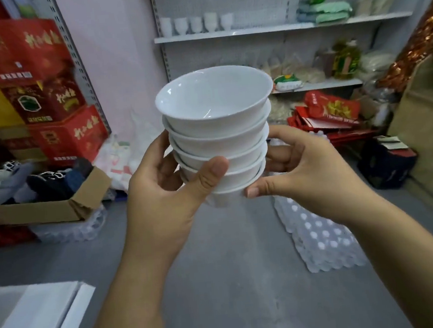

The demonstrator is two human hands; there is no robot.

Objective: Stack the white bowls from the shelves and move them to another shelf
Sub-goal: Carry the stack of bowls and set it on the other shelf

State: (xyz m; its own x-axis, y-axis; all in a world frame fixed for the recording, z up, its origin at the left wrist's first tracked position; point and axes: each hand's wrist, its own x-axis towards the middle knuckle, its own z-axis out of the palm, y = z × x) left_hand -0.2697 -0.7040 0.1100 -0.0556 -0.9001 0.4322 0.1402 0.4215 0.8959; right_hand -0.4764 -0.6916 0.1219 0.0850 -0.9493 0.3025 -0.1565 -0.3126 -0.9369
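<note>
Stack of white bowls (218,137) held mid-air at centre. Left hand (165,194) curled round lower bowls, thumb across front. Right hand (302,172) grips opposite side, thumb at lowest bowl. Lowest bowl mostly hidden. Far fingers unseen. White ware (195,24) on upper shelf (277,28) blurred. White surface (35,318) cut off bottom-left. Grey floor (232,267). Red boxes (24,49) stacked left.

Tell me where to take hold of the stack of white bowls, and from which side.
Take the stack of white bowls low, at its bottom two bowls, from both sides, as the left hand and right hand do now. The walls taper downward, so the narrow base fits a grip, and the flared rims above stop fingers slipping up. Being tall, it probably needs both sides.
</note>
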